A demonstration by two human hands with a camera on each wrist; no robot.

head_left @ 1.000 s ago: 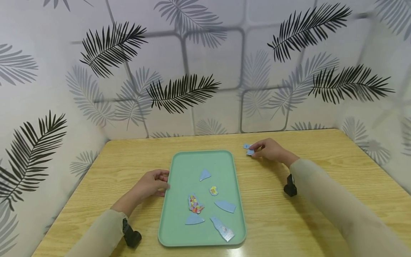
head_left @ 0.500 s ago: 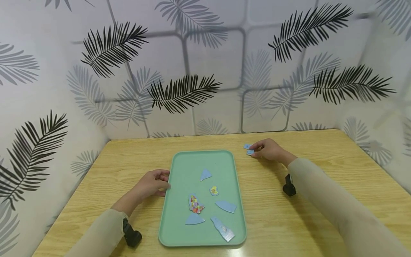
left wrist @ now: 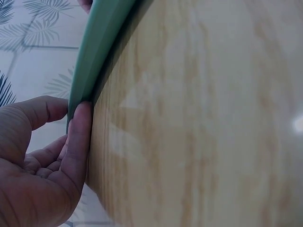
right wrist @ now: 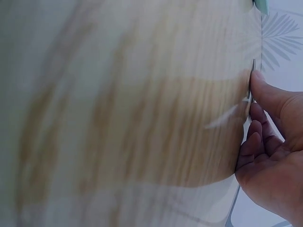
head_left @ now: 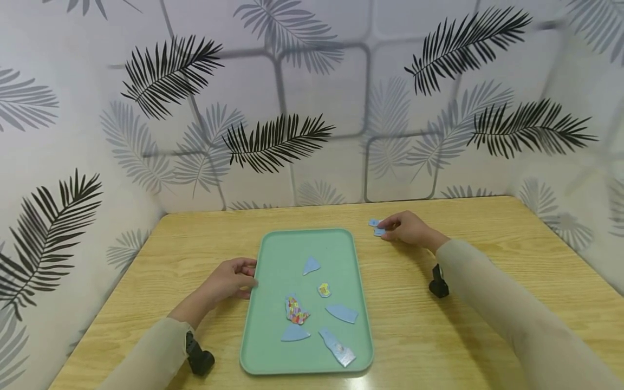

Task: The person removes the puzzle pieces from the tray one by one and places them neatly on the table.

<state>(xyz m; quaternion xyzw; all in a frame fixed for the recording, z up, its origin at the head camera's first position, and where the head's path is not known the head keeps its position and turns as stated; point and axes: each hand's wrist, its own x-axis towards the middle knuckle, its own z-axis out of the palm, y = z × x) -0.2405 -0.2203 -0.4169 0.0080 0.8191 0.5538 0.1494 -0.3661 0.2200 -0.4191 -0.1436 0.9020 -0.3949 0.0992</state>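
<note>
A green tray lies on the table, with several light-blue puzzle pieces on it. My left hand grips its left rim, the thumb on one side and the fingers on the other, as the left wrist view shows. Beyond the tray's far right corner, a small blue puzzle piece lies flat on the table, and my right hand pinches it between thumb and fingertips. Another blue piece lies right behind it. In the right wrist view the thin piece shows edge-on at the thumb; the fingers partly hide it.
On the tray are a multicoloured piece, a small yellow piece, a triangular piece and a long piece near the front. The wooden table ends at a leaf-patterned wall.
</note>
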